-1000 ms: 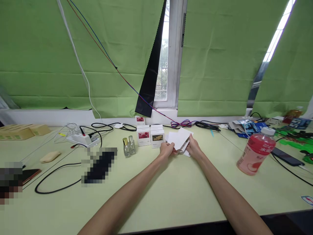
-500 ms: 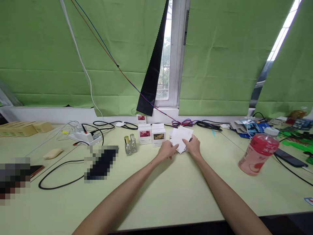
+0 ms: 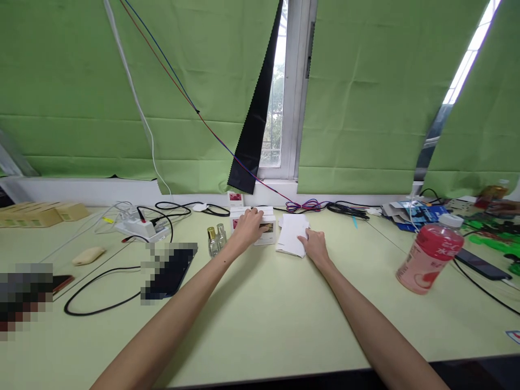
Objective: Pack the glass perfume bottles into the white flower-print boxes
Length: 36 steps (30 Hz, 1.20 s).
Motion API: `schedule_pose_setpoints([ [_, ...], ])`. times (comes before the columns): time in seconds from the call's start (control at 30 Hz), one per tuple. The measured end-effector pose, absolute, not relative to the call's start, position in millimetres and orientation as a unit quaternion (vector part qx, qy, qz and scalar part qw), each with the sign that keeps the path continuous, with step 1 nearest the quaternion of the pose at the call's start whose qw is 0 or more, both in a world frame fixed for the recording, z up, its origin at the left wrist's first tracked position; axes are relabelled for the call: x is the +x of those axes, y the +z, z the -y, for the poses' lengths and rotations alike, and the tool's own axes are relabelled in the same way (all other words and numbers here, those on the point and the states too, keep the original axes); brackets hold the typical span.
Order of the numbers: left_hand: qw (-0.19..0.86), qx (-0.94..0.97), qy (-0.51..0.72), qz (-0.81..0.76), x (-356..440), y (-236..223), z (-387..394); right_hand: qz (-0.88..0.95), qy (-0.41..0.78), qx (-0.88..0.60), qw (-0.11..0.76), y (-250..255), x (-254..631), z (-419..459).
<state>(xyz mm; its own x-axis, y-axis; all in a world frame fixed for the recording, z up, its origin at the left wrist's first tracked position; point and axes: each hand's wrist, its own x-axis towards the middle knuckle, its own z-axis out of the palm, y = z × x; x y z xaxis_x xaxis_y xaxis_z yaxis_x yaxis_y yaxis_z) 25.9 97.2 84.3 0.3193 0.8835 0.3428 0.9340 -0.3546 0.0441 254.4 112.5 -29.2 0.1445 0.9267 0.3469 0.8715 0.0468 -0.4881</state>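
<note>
While one paper stack lies under the thumb of the right hand, fingers curled, pinch unclear, the left hand has fingers spread over two front boxes; two glass bottles, one drink bottle.

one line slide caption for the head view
Left hand at small white boxes, right hand at white papers, pink drink bottle farther right.

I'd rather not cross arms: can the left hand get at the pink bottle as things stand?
Probably not without crossing over: the left hand is at the white boxes, and the right hand, by the white sheets, and its forearm lie between it and the pink bottle.
</note>
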Motion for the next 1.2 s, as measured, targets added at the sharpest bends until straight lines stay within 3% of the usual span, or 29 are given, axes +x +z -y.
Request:
schedule_pose_setpoints([
  [0.2,0.098,-0.814,-0.116,0.561,27.9,83.7,-97.4,0.687,0.011,-0.678,0.261,-33.1,249.3,-108.8],
  [0.4,0.096,-0.818,-0.092,0.56,30.1,87.4,-92.9,0.691,-0.018,-0.664,0.286,-28.2,251.2,-108.7],
  [0.7,0.069,-0.796,-0.099,0.593,7.0,99.7,-58.2,0.669,-0.126,-0.509,0.527,-0.6,232.7,-82.8],
  [0.8,-0.053,-0.767,-0.105,0.631,-18.3,99.5,-55.4,0.705,-0.044,-0.481,0.519,12.4,213.4,-56.4],
  [1.0,-0.375,-0.673,-0.111,0.627,-68.7,67.1,-51.8,0.776,0.315,-0.463,0.291,13.5,184.0,-20.9],
  [1.1,-0.449,-0.639,-0.103,0.616,-80.0,48.3,-45.8,0.743,0.42,-0.477,0.209,7.6,182.8,-21.8],
  [1.2,-0.465,-0.627,-0.107,0.615,-81.3,39.0,-38.6,0.704,0.491,-0.474,0.198,2.7,185.9,-28.1],
])
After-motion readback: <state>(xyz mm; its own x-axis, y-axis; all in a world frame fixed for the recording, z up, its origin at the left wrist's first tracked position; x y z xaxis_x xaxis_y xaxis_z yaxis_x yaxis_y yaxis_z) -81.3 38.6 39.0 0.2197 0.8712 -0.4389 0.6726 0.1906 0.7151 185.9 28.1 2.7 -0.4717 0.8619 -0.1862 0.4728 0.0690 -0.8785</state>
